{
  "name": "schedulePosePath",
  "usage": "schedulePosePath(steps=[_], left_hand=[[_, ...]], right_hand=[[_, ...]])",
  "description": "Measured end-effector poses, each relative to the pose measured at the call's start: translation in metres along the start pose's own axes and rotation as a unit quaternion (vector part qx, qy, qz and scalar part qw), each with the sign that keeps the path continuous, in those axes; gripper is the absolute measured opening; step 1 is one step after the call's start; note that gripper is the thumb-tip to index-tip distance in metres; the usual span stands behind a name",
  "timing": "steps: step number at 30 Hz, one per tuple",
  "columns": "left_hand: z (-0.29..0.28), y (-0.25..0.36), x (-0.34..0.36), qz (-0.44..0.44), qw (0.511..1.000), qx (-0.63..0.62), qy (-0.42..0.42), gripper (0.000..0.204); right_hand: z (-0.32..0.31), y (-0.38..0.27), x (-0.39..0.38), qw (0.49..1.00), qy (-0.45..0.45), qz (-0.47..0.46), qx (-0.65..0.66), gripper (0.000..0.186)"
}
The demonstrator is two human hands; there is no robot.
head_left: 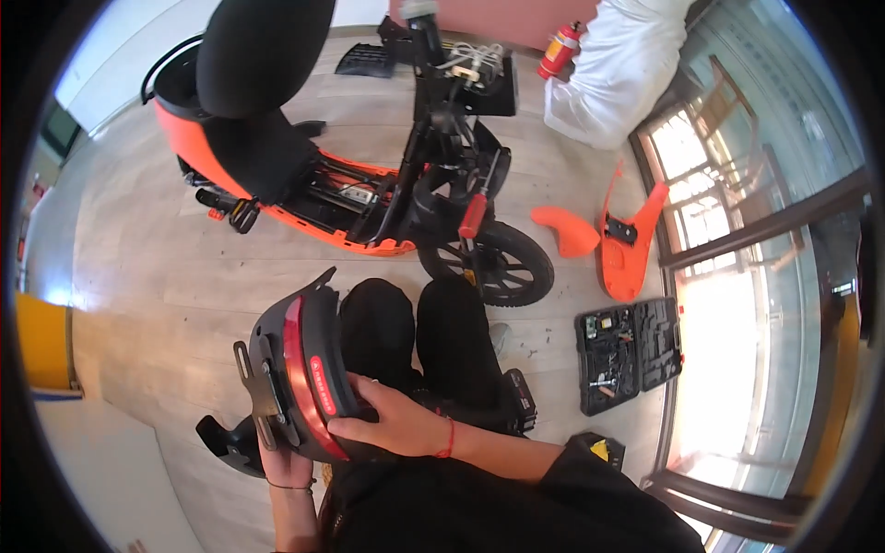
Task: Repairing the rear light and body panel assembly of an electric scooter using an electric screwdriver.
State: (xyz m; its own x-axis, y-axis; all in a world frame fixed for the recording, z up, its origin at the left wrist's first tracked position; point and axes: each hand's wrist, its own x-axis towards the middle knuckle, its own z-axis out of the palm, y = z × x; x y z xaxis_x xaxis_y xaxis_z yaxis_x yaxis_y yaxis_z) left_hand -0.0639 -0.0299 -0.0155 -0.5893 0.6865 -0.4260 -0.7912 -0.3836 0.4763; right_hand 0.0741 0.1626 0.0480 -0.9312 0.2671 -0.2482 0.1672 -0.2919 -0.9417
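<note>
A dark grey tail-light housing [304, 378] with a curved red light strip rests over my lap, tilted. A flat black slotted bracket [262, 392] sticks out from its left side. My right hand [392, 419] grips the housing's right edge, thumb on the red strip and fingers over the rim. From below, my left hand [288, 465] supports it near the bracket; the housing hides most of those fingers. Ahead of my knees stands an orange and black electric scooter [369, 207] with its front panels off and frame bared. A red-handled screwdriver [473, 217] sits at its front.
Orange body panels [627, 249] lie on the floor to the right, near an open black tool case [613, 359]. A black curved part [230, 447] is beside my left arm. Further back are a fire extinguisher [560, 51] and a white-wrapped bundle [613, 74].
</note>
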Motion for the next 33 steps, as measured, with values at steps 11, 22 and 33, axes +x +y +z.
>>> schedulePosePath(steps=[11,22,33], left_hand=[[-0.019,0.018,0.021,-0.005,1.000,0.007,0.017,0.048],[0.039,0.014,0.032,0.054,0.996,0.061,0.020,0.053],[0.054,0.005,0.023,0.026,0.996,0.066,0.050,0.052]], right_hand=[[-0.073,0.045,-0.072,0.969,0.237,0.019,-0.070,0.033],[-0.066,0.005,-0.096,0.968,0.214,-0.096,-0.093,0.025],[-0.041,-0.113,-0.099,0.825,-0.103,-0.540,0.127,0.015]])
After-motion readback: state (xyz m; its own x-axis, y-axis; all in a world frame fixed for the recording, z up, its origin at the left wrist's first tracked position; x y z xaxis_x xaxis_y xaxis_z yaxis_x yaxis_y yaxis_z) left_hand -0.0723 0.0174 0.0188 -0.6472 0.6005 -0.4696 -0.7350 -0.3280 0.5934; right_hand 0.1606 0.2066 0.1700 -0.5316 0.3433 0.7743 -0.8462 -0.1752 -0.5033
